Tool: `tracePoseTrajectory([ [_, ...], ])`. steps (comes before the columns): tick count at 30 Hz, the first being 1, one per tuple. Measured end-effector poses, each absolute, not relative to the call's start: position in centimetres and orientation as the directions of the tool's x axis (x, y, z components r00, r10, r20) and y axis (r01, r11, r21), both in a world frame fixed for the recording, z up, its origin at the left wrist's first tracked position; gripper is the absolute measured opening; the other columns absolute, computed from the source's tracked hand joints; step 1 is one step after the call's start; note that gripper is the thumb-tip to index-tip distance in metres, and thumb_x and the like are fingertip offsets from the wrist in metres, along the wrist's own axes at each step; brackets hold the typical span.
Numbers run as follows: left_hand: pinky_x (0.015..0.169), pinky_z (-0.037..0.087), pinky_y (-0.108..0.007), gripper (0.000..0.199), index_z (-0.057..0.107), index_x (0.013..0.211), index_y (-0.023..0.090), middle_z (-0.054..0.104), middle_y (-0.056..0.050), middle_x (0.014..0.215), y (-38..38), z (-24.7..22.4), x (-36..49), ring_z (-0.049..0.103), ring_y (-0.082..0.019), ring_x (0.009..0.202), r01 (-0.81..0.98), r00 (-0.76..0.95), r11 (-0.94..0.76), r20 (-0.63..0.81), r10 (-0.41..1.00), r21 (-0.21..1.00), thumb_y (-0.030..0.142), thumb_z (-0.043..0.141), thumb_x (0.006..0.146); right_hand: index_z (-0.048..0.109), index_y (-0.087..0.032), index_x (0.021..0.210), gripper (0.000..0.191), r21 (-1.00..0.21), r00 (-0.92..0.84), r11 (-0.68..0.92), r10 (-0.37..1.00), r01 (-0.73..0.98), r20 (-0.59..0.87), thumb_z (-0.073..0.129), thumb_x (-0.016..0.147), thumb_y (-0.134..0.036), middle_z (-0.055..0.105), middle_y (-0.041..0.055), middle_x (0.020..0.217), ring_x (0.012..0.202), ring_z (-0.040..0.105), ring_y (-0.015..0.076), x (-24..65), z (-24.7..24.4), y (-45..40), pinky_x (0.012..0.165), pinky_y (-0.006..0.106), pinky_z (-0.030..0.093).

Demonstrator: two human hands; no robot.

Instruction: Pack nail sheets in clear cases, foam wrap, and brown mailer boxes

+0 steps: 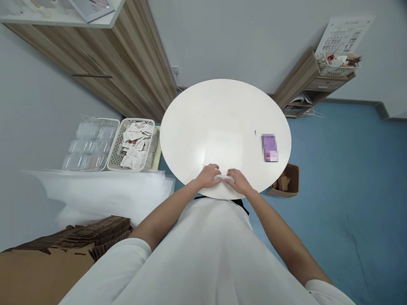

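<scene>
Your L hand (209, 176) and R hand (239, 182) are both at the near edge of the white table (222, 106), w/ a small, thin white roll (224, 177) between them. The roll lies L-to-R, approx. parallel to your body, just inside the table rim; can't tell if it's touching the tabletop. Your L hand has its L end, fingers curled over the far side & thumb on the near side, nearly closed. Your R hand has the R end the same way, fingers bent, thumb tucked in close, so only a narrow gap at each grip; what the roll is made of is too small to tell. A purple item (269, 148), pixelated, lies flat nr the table's R side, well apart from your hands. On your L, beside the table, there's a white basket (155, 142) of printed packets (135, 144), w/ clear plastic boxes (84, 146) in another basket next to it. An open cardboard box (294, 180) w/ brown pcs inside sits on the blue floor (346, 178), R of the table.
</scene>
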State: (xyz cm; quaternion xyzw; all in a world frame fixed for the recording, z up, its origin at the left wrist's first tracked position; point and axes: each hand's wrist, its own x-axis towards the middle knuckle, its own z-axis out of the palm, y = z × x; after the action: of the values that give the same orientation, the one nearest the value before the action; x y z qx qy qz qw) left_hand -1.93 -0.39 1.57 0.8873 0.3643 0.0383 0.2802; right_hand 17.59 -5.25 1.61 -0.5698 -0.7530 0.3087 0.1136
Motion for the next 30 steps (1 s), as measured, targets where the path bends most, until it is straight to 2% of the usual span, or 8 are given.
tracePoseTrajectory([
  [7,0.082,0.042,-0.032,0.038,0.049,0.114,0.019,0.057,-0.006,0.108,1.6,0.5,-2.4,0.053,-0.019,0.096,0.616,0.632,-0.328,-0.201,0.748,0.716,0.036,0.044,0.08,0.054,-0.022,0.104,0.031,-0.636,-0.145,-0.106,0.933,0.765,-0.33,0.044,0.082,-0.043,0.06,0.0068,0.098,0.085,0.056,0.0191,18.0,1.7,-2.9,0.071,0.031,0.043],
  [10,0.076,0.044,-0.029,0.033,0.052,0.109,0.021,0.061,-0.004,0.102,2.4,-0.3,-2.8,0.056,-0.017,0.09,0.636,0.527,-0.145,-0.29,0.799,0.758,0.033,0.046,0.078,0.051,-0.024,0.106,0.029,-0.657,-0.052,-0.212,0.932,0.723,-0.358,0.046,0.081,-0.039,0.061,0.0052,0.099,0.085,0.057,0.0189,18.3,1.3,-2.4,0.069,0.03,0.044],
  [15,0.067,0.044,-0.026,0.025,0.059,0.084,0.018,0.063,-0.002,0.084,3.3,-1.2,-3.0,0.057,-0.016,0.078,0.712,0.329,0.081,-0.433,0.839,0.697,0.036,0.043,0.078,0.053,-0.023,0.1,0.024,-0.701,0.034,-0.347,0.907,0.623,-0.419,0.04,0.082,-0.032,0.061,0.0037,0.103,0.089,0.056,0.018,18.7,0.1,-1.9,0.073,0.03,0.044],
  [18,0.063,0.043,-0.026,0.025,0.059,0.079,0.018,0.062,-0.002,0.08,3.3,-1.6,-3.2,0.056,-0.017,0.075,0.765,0.227,0.147,-0.475,0.85,0.628,0.035,0.042,0.078,0.055,-0.022,0.098,0.023,-0.711,0.1,-0.386,0.907,0.587,-0.41,0.039,0.082,-0.029,0.061,0.0034,0.104,0.094,0.055,0.0175,18.8,-0.8,-1.8,0.079,0.031,0.044],
  [22,0.065,0.042,-0.029,0.021,0.058,0.084,0.018,0.062,-0.005,0.083,3.0,-1.6,-3.4,0.056,-0.019,0.078,0.792,0.194,0.148,-0.473,0.86,0.593,0.032,0.044,0.077,0.055,-0.02,0.098,0.024,-0.685,0.187,-0.388,0.918,0.617,-0.351,0.039,0.081,-0.027,0.06,0.0057,0.1,0.093,0.055,0.0187,19.2,-1.7,-2.0,0.082,0.034,0.043],
  [25,0.072,0.044,-0.033,0.031,0.052,0.103,0.017,0.058,-0.009,0.101,2.5,-1.3,-3.4,0.054,-0.022,0.091,0.826,0.149,0.079,-0.351,0.924,0.558,0.031,0.048,0.076,0.048,-0.016,0.112,0.034,-0.588,0.277,-0.373,0.928,0.718,-0.251,0.04,0.08,-0.026,0.054,0.0115,0.109,0.102,0.05,0.023,19.3,-1.7,-2.5,0.085,0.038,0.042],
  [28,0.085,0.039,-0.039,0.045,0.041,0.119,0.017,0.046,-0.013,0.119,2.0,-0.8,-3.1,0.045,-0.026,0.108,0.843,0.246,-0.149,-0.124,0.961,0.516,0.029,0.049,0.076,0.04,-0.016,0.12,0.041,-0.496,0.261,-0.28,0.959,0.822,-0.109,0.041,0.08,-0.025,0.044,0.0146,0.123,0.115,0.039,0.0268,18.5,-1.1,-3.2,0.091,0.043,0.036],
  [30,0.092,0.034,-0.041,0.046,0.042,0.119,0.019,0.043,-0.012,0.123,1.8,-0.6,-2.8,0.039,-0.027,0.114,0.795,0.434,-0.356,-0.052,0.899,0.491,0.032,0.05,0.076,0.042,-0.018,0.118,0.038,-0.48,0.1,-0.121,0.993,0.869,-0.071,0.043,0.08,-0.026,0.04,0.0136,0.128,0.12,0.033,0.0273,17.7,-0.8,-3.5,0.095,0.045,0.032],
])
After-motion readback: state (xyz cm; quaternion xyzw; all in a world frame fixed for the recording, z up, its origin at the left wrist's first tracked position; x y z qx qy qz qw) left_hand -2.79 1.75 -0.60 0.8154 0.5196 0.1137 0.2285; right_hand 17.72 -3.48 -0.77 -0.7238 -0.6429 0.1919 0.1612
